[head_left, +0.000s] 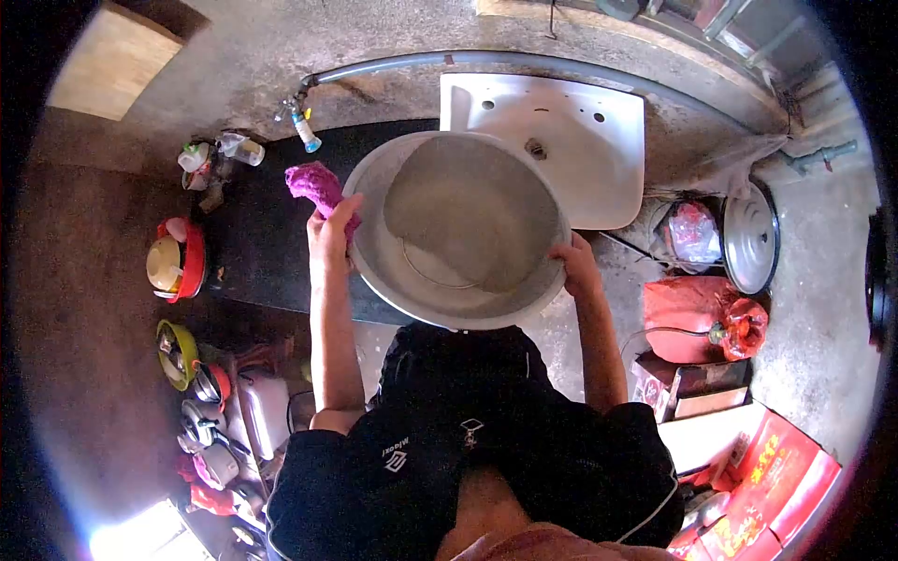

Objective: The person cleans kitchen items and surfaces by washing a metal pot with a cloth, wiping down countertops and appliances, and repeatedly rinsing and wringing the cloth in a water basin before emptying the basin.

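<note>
A wide grey metal basin [370, 210] is held up in front of my body, its inside turned toward me. My left hand [333, 229] grips the left rim and also clasps a crumpled pink-purple cloth [316, 182] against it. On the opposite side, my right hand [577, 265] is closed around the rim. A darker patch covers part of the basin's inside; whether it is water or shadow I cannot tell. Just beyond the basin is the white sink [608, 159], partly covered by it.
A tap [304, 122] hangs from a grey pipe [421, 62] along the wall. The black countertop [262, 224] lies to the left, with a red basin [193, 262] nearby. At the right are a large metal lid [750, 238], a red bag [687, 318] and boxes.
</note>
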Demonstrator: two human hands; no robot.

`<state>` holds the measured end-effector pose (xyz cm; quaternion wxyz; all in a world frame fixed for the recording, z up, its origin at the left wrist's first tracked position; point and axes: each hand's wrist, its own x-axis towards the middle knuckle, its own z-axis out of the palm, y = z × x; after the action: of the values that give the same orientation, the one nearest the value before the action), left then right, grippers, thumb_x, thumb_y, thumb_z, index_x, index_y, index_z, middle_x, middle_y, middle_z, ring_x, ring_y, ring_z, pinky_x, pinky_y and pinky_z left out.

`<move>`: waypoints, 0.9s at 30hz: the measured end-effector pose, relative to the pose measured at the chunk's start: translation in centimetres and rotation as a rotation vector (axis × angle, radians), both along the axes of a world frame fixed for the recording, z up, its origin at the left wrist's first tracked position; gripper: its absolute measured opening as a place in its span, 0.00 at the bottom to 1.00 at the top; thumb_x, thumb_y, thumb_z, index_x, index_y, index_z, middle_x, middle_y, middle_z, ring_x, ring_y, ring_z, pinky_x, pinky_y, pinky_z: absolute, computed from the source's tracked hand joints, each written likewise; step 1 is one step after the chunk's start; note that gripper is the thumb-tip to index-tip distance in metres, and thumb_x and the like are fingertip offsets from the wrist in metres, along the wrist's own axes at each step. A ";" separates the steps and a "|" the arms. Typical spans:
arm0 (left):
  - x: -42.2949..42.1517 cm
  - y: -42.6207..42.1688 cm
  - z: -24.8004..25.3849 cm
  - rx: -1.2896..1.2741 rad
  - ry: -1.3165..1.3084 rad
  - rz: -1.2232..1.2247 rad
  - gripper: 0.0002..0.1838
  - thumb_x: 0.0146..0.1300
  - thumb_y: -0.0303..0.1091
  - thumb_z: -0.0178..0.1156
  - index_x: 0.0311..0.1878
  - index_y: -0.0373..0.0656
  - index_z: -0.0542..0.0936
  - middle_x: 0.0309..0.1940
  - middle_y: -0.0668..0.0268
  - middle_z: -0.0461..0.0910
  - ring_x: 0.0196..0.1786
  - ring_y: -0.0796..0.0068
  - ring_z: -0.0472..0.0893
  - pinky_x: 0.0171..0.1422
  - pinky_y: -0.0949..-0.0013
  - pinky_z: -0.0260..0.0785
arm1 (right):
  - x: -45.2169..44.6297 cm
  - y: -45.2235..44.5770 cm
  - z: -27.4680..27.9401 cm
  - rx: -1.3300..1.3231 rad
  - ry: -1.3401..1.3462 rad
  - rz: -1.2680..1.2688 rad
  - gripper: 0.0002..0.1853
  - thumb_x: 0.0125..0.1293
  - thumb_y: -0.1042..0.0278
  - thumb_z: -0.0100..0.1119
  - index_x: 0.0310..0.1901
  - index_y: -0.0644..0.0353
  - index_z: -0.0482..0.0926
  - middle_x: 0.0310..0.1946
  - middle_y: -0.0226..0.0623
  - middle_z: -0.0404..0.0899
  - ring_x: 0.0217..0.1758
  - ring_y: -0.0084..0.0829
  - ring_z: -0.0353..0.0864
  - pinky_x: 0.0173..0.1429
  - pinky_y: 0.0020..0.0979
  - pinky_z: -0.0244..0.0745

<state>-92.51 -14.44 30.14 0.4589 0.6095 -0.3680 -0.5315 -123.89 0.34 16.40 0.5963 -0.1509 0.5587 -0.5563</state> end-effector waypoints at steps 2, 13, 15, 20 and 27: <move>-0.1 -0.1 0.3 0.003 0.069 -0.021 0.08 0.50 0.35 0.65 0.28 0.44 0.76 0.21 0.75 0.73 0.24 0.83 0.69 0.28 0.76 0.59 | -0.3 -0.1 0.0 0.031 -0.019 0.017 0.22 0.46 0.75 0.51 0.46 0.73 0.73 0.41 0.42 0.78 0.42 0.36 0.77 0.49 0.34 0.72; 0.3 -2.3 1.8 0.023 0.223 -0.209 0.09 0.52 0.37 0.65 0.31 0.46 0.76 0.23 0.75 0.74 0.23 0.84 0.70 0.26 0.77 0.60 | -2.0 0.2 0.8 0.032 -0.103 0.084 0.21 0.46 0.74 0.54 0.45 0.73 0.73 0.38 0.43 0.79 0.39 0.38 0.79 0.45 0.37 0.75; 0.1 -2.6 2.2 0.013 0.255 -0.252 0.10 0.53 0.38 0.64 0.34 0.45 0.76 0.24 0.75 0.74 0.23 0.84 0.71 0.24 0.77 0.60 | -4.8 1.0 -5.6 -0.215 0.309 0.311 0.22 0.46 0.74 0.55 0.46 0.72 0.74 0.37 0.42 0.79 0.39 0.37 0.79 0.44 0.37 0.75; 0.3 -3.1 2.9 0.014 0.500 -0.405 0.15 0.55 0.36 0.61 0.41 0.36 0.77 0.34 0.64 0.78 0.37 0.71 0.78 0.42 0.67 0.74 | -5.0 0.3 -1.4 0.148 -0.220 0.188 0.20 0.44 0.73 0.57 0.43 0.70 0.75 0.36 0.40 0.79 0.37 0.37 0.80 0.44 0.38 0.77; 3.6 -1.7 2.0 -0.011 0.234 -0.221 0.10 0.53 0.26 0.64 0.37 0.36 0.75 0.30 0.61 0.78 0.27 0.73 0.78 0.32 0.72 0.73 | -7.5 0.0 -2.0 0.291 -0.353 0.315 0.19 0.46 0.69 0.58 0.41 0.67 0.76 0.32 0.39 0.79 0.31 0.34 0.80 0.36 0.36 0.79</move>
<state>-88.94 -16.12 32.13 0.4409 0.4966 -0.3797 -0.6440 -131.39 0.35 14.40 0.7788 -0.0495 0.4899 -0.3886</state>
